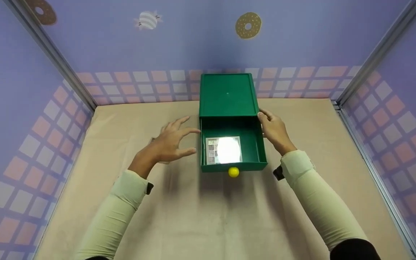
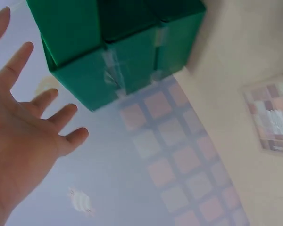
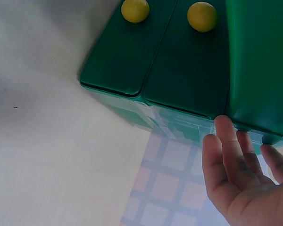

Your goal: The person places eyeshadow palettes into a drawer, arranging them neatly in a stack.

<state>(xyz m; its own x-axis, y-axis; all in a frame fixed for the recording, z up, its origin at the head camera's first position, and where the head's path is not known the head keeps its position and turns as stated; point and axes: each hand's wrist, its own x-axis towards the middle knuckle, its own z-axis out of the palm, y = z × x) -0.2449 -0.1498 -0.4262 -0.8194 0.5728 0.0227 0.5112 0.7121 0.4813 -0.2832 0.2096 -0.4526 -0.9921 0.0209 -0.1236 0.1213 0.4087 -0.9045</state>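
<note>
A green drawer cabinet stands at the back, its top drawer pulled out. Inside the drawer lies a flat glossy square with a grid of colored patches, partly washed out by glare. My left hand hovers left of the drawer, fingers spread and holding nothing. With its fingers fairly straight, my right hand touches the cabinet's right side near the front corner. A similar flat square with colored patches lies on the table, mostly hidden under my left hand in the head view.
Yellow round knobs sit on the drawer fronts; the open drawer's knob sticks out forward. Patterned panels wall in the table's back and sides. A beige cloth covers the table.
</note>
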